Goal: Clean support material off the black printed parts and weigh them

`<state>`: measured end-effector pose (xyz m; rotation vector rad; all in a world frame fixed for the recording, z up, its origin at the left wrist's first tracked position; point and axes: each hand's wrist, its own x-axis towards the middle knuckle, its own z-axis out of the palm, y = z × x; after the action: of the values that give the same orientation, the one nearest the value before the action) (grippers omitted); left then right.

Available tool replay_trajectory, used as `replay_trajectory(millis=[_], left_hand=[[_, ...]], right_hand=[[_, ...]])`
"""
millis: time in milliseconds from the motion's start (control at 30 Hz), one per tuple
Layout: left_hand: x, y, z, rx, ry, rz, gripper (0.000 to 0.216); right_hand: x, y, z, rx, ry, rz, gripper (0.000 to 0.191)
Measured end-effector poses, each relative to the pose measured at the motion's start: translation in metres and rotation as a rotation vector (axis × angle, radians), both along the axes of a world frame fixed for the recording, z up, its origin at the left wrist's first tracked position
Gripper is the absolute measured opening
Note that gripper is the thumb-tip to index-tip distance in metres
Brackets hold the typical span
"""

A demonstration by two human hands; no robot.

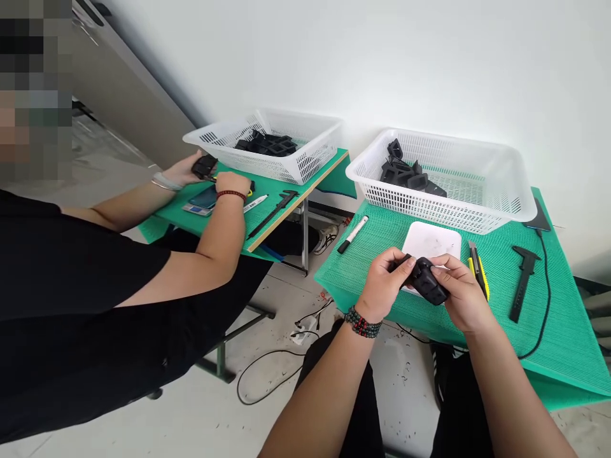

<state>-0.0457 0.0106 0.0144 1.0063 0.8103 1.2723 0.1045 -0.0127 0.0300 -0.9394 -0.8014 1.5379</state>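
Observation:
Both my hands hold one black plastic part (426, 282) just above the near edge of a green mat (506, 299). My left hand (384, 283), with a bead bracelet on the wrist, grips the part's left end with curled fingers. The part's right side sits in the closed fingers of my right hand (461, 289). A white tray (432, 242) lies right behind the part. A white basket (443, 181) with several black parts stands at the back of the mat.
A yellow utility knife (478, 270), a black caliper (522, 283), a marker (353, 234) and a phone with a cable (539, 219) lie on the mat. To the left, another person handles a black part (204, 166) at a second table with its own basket (267, 143). Cables lie on the floor.

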Motion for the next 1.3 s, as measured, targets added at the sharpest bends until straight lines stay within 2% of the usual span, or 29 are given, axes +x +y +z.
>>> replay_trajectory(millis=[100,233,367,533,667,867,967,1067,1200,1300], left_hand=[[-0.003,-0.001,0.001,-0.012,0.028,-0.090,0.046],[-0.003,-0.001,0.004,0.006,0.090,-0.110,0.045],[-0.004,-0.002,0.004,0.034,0.162,-0.117,0.043],[-0.003,-0.002,0.004,0.103,0.266,-0.108,0.038],[-0.002,-0.002,0.003,0.191,0.369,-0.051,0.030],[-0.004,-0.003,0.005,0.229,0.400,-0.093,0.026],[-0.001,-0.003,0.006,0.223,0.346,-0.040,0.028],[0.008,-0.003,0.004,0.095,0.186,0.118,0.034],[0.026,-0.005,-0.001,-0.036,-0.047,0.272,0.041],[0.034,-0.008,-0.002,-0.054,-0.102,0.295,0.043]], right_hand=[[0.006,0.000,0.005,0.011,-0.047,0.076,0.029],[0.012,0.000,0.008,0.048,-0.146,0.166,0.029],[0.016,-0.002,0.007,0.081,-0.230,0.172,0.028],[0.018,0.000,0.007,0.045,-0.282,0.185,0.033],[0.018,0.000,0.008,0.029,-0.285,0.195,0.035],[0.027,0.002,0.004,0.045,-0.263,0.238,0.027],[0.032,0.006,0.000,0.012,-0.165,0.201,0.028],[0.031,0.007,-0.002,-0.006,0.032,0.105,0.039],[0.016,0.006,-0.002,0.075,0.240,0.057,0.055],[0.003,0.009,-0.006,0.075,0.299,-0.005,0.046]])
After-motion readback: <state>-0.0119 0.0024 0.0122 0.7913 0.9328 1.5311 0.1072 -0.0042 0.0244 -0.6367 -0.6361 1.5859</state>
